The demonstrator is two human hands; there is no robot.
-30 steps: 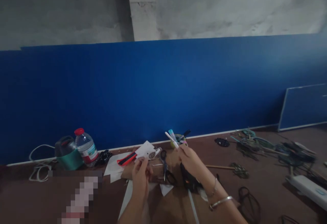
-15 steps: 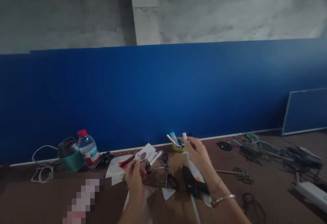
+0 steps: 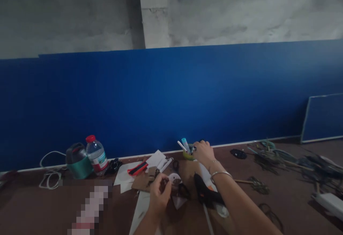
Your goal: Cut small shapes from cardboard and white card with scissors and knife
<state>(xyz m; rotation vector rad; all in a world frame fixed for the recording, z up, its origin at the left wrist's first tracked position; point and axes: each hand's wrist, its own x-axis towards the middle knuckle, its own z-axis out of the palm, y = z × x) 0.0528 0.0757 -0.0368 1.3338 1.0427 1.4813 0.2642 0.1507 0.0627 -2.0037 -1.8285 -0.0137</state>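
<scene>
No text, brand or number legible. Bottle (image 3: 97, 157): label round its body, blue-green and white over a red band; any lettering too small and soft to read. White piece (image 3: 174, 178), held in left hand (image 3: 159, 195): dark rounded mark on its face; too blurred to tell writing from drawing. Marker (image 3: 185, 145) with light-blue end, in the cup (image 3: 189, 156): any print on it too small to make out. Knife (image 3: 137, 169), red and black: any maker's lettering likewise indistinct. Pixelated patch (image 3: 89, 208), lower left: pale and reddish blocks, content masked.
</scene>
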